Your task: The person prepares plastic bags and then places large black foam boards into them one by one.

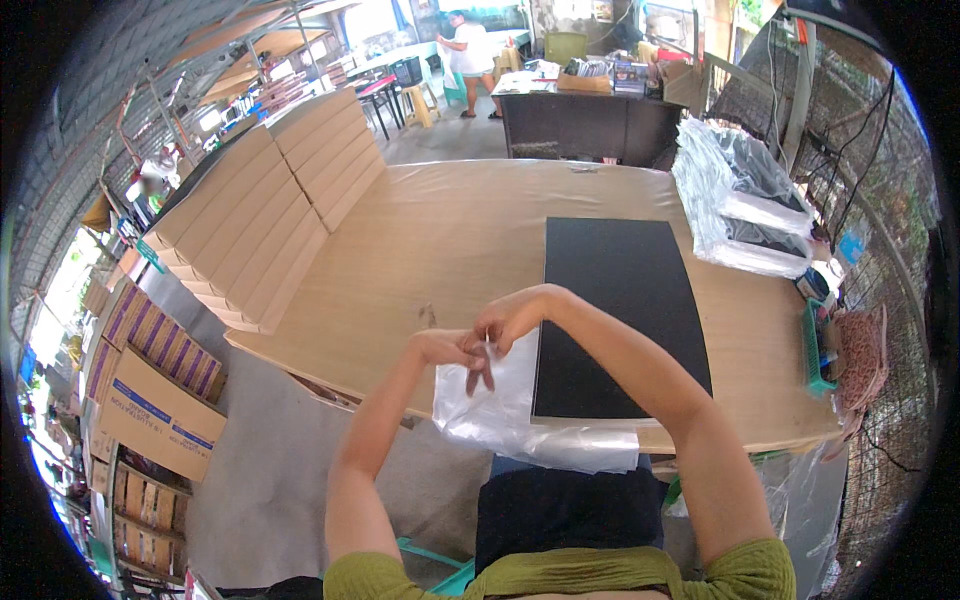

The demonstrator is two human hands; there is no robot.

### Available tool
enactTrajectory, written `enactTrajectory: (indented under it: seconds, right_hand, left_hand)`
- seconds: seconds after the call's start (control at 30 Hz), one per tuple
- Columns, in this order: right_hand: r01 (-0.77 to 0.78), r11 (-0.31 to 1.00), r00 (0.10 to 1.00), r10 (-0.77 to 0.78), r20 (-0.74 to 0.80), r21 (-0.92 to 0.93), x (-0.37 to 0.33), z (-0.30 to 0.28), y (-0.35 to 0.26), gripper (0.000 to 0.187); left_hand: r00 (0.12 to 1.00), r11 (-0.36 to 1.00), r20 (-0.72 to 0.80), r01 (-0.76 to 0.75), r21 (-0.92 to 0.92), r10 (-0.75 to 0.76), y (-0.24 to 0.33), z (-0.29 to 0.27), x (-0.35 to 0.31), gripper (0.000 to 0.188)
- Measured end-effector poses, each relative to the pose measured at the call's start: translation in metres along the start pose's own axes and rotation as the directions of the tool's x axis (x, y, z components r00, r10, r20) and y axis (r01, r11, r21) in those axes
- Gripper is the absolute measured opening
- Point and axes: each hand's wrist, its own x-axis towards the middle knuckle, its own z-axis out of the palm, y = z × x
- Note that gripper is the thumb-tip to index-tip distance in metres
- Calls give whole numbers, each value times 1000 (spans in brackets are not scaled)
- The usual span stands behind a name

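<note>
Clear plastic film [487,418] lies directly below the fingers, from under them to the near edge, where it hangs over; leaving that edge loose probably makes it easy to pick up.

Largest of all is the brown-covered surface [440,230], spreading beyond the fingers and to both sides, its width likely serving to let flat goods lie open. Far to the left of the fingers rises a stack of shallow cardboard boxes [255,210], in two adjoining columns, presumably set at the margin to save working room. Just right of the fingers lies a black rectangular board [620,310], flat and partly crossed by the right forearm; its nearness to the film suggests that the two are kept within one reach. Farther right and beyond are plastic-wrapped bundles [745,205], and at the right edge a green basket [819,350], perhaps parked there out of the way.

The left hand [447,348] and right hand [513,317] meet above the film. The right fingers bend inward with their tips drawn close together; the left fingers point downward beneath them. Whether either hand pinches the film cannot be told, since the fingers overlap.
</note>
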Motion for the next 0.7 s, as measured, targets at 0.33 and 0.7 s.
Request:
enactTrajectory:
  seconds: [0.33, 0.7]
  right_hand:
    - [-16, 844, 863, -259, 433, 536, 33, 32, -47, 30]
    - [724, 260, 477, -858, -192, 639, -56, 20, -125, 19]
  left_hand:
    - [987, 958, -5, 156, 242, -159, 50, 62, -75, 34]
    - [349, 755, -764, -600, 263, 543, -8, 193, -144, 21]
